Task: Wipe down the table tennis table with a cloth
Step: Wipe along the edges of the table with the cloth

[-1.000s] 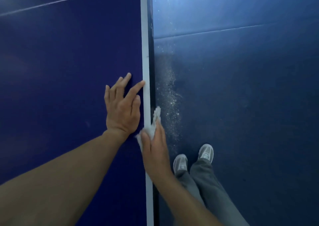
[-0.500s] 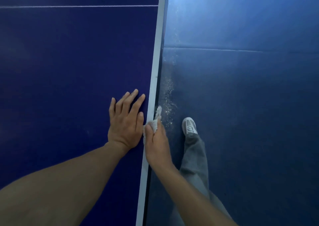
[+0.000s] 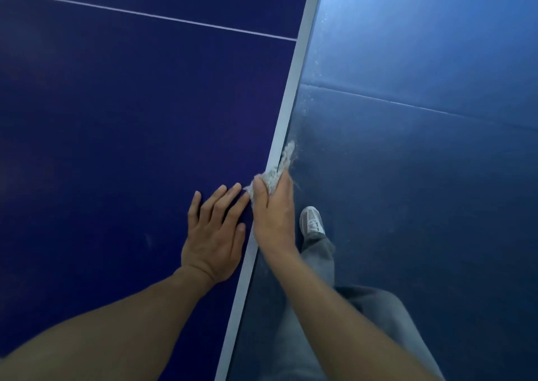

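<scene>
The cloth (image 3: 276, 171) is a pale, nubby rag bunched at the long edge of the table (image 3: 116, 124), with one tail poking forward along the side of the top. We judge it light, soft and limp. It has no shape of its own and takes whatever form the grip gives it. We therefore suggest a full-hand bunch, with a pad of fabric left proud of the fingers to meet the surface. A corner pinch would probably let it flop and drag.

The right hand (image 3: 273, 217) is clamped on the cloth, thumb on the table side and fingers on the outer side of the edge. The left hand (image 3: 214, 235) holds nothing. It lies palm down on the blue top with its fingers straight and slightly spread, just beside the right hand, its forefinger tip close to the cloth.

The tabletop looks hard and smooth, so we expect the cloth to slide easily. A white border strip (image 3: 291, 89) runs along the edge being wiped, and a thin white line (image 3: 145, 14) crosses the top farther off.

Beyond the edge lies the blue floor (image 3: 422, 191), flecked with pale specks (image 3: 305, 109) near the table. A grey shoe (image 3: 312, 220) and a grey trouser leg (image 3: 320, 258) are also in view.
</scene>
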